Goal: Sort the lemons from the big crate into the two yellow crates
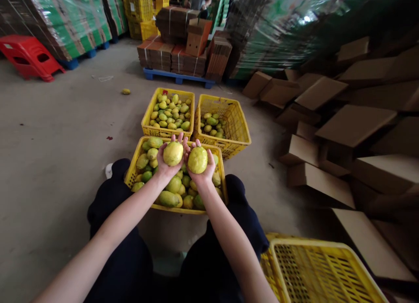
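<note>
Sorting step, I'd judge: left hand (pixel 168 159) is cupping a yellow fruit (pixel 173 153), right hand (pixel 201 165) is cupping a greener fruit (pixel 197 159), fingers curled round each, both held side by side over the near crate (pixel 132 174) w/ more fruit. Next move is probably calling for comparing, then picking a crate: fuller one (pixel 147 120) at 12, sparser (pixel 240 128) at 1. Concrete floor (pixel 59 133), cardboard boxes (pixel 353 124) at 3, warehouse.

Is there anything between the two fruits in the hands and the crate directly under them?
Nothing visible. The left hand and right hand each hold a yellow-green fruit above the open nearest crate, already holding fruit.
</note>
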A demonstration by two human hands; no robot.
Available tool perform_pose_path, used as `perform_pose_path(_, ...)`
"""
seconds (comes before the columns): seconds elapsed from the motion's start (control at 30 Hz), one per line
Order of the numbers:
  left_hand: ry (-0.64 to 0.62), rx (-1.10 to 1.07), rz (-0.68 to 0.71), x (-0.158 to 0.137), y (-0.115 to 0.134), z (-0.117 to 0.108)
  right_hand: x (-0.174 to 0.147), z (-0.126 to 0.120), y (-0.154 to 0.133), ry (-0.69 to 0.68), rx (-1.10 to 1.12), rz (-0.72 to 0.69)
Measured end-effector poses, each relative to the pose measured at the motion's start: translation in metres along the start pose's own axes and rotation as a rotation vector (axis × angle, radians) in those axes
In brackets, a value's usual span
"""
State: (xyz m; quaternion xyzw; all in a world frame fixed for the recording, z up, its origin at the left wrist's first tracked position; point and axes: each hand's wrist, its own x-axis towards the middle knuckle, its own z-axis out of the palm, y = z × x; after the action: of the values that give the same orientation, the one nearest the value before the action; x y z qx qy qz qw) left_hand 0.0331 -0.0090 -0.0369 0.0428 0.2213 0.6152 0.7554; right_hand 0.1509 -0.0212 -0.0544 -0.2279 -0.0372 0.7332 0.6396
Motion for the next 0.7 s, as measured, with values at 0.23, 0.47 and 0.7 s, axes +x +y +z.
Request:
perform_pose_path(0.23, 0.005, 0.009, 0.021, 0.0031, 0.0013, -0.0067, -0.0011, -0.0008, -0.0003, 0.008, -0.029, 0.010)
perform_pose_path(0.47, 0.035, -0.098, -0.058, 0.0027, 0.0019, -0.0057, -0.0050, 0.0047, -0.0020, 0.064, 0.011, -0.015)
perform_pose_path(0.7, 0.118, -0.127, -0.099, 0.0080, 0.0091, -0.0042, 0.0003, -0.0040, -0.0020, 0.099, 0.037, -0.042)
